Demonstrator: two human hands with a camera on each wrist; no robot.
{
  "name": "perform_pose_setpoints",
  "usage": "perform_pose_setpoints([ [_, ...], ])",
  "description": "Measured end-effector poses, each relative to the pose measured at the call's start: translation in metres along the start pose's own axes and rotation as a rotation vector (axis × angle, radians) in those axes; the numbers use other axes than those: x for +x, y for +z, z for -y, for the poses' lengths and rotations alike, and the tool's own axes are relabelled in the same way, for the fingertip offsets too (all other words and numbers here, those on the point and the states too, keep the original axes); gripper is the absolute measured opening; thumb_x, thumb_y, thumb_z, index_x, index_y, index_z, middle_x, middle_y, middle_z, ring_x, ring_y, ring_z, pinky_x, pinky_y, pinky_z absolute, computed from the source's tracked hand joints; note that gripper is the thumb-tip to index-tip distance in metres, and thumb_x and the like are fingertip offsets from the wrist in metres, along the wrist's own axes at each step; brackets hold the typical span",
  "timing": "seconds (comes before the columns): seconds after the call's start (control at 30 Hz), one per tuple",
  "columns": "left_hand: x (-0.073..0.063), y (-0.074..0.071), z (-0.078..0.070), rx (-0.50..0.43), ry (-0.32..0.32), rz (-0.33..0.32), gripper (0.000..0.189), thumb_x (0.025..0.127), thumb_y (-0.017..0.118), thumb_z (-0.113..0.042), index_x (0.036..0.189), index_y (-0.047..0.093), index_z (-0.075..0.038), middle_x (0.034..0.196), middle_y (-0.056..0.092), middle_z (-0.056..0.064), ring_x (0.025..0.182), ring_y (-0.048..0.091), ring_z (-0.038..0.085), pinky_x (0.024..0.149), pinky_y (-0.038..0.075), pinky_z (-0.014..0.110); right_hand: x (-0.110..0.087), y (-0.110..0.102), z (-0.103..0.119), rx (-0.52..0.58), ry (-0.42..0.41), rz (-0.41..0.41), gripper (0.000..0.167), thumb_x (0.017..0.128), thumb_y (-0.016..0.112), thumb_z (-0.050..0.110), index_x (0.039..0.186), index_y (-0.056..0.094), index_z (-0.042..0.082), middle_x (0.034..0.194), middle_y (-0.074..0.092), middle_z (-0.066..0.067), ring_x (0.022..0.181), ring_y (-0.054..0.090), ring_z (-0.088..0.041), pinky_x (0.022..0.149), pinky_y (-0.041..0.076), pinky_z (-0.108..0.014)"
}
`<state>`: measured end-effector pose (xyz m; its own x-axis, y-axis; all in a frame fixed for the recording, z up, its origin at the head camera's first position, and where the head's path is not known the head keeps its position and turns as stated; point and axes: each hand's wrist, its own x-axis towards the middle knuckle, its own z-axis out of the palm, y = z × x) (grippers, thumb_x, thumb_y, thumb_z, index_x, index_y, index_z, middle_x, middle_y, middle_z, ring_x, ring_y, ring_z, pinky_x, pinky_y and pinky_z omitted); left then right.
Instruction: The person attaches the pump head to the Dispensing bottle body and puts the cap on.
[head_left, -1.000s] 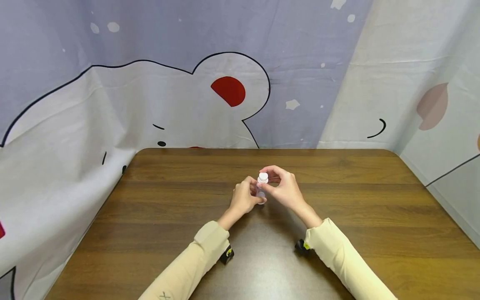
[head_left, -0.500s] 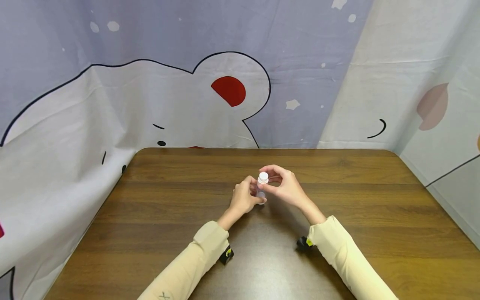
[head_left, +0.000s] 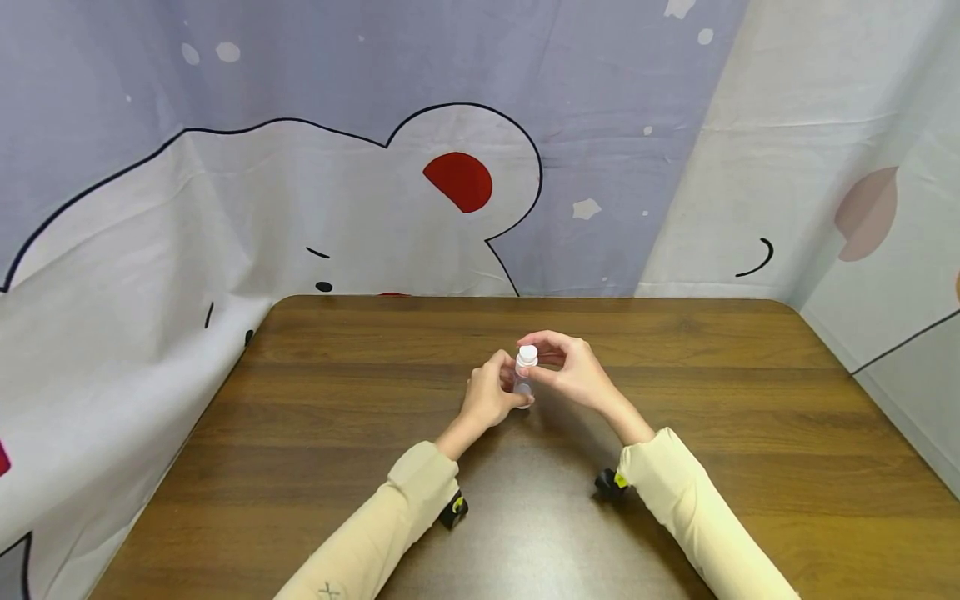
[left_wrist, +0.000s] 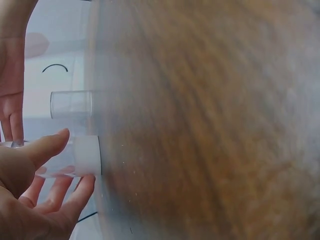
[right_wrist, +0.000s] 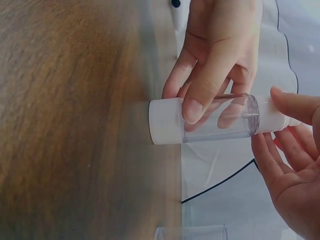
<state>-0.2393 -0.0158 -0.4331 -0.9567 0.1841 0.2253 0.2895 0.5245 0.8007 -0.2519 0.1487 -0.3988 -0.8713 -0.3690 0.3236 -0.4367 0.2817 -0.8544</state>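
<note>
A clear bottle [right_wrist: 220, 117] with a white base and a white pump top [right_wrist: 272, 114] stands upright on the table, in front of me in the head view. My left hand [head_left: 487, 393] grips its lower body, thumb on the near side and fingers round the far side. Higher up, the thumb and fingers of my right hand [head_left: 573, 372] pinch the white collar under the pump. In the right wrist view, the inside of the clear body looks see-through, with a rim just below the collar.
A clear cylindrical cap [left_wrist: 71, 104] stands on the table a short way from the bottle. The brown wooden table [head_left: 337, 467] ends against a printed curtain [head_left: 300, 192] at the back. Black wrist cameras [head_left: 453, 508] hang under both sleeves.
My right wrist and forearm have shifted slightly to the right, while the right fingertips stay at the collar. The left hand and the bottle have stayed almost in place.
</note>
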Motion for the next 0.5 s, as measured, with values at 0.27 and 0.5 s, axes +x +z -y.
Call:
perform_pose_setpoints([
  [0.27, -0.001, 0.002, 0.001, 0.022, 0.02, -0.01, 0.04, 0.069, 0.085, -0.009, 0.095, 0.055, -0.007, 0.086, 0.072, 0.009, 0.077, 0.069, 0.021, 0.076, 0.05, 0.04, -0.004, 0.005, 0.015, -0.021, 0.005, -0.054, 0.034, 0.078, 0.074, -0.005, 0.109, 0.063, -0.01, 0.103, 0.069, -0.025, 0.095, 0.069, -0.035, 0.084, 0.056, -0.037],
  [0.5, -0.001, 0.001, -0.001, 0.033, 0.03, -0.009, 0.041, 0.069, 0.085, -0.008, 0.095, 0.054, -0.006, 0.086, 0.071, 0.009, 0.076, 0.067, 0.02, 0.073, 0.051, 0.036, -0.008, 0.009, 0.034, -0.046, -0.004, -0.109, 0.032, 0.076, 0.074, -0.007, 0.106, 0.063, -0.013, 0.1, 0.069, -0.028, 0.091, 0.069, -0.039, 0.08, 0.057, -0.04],
])
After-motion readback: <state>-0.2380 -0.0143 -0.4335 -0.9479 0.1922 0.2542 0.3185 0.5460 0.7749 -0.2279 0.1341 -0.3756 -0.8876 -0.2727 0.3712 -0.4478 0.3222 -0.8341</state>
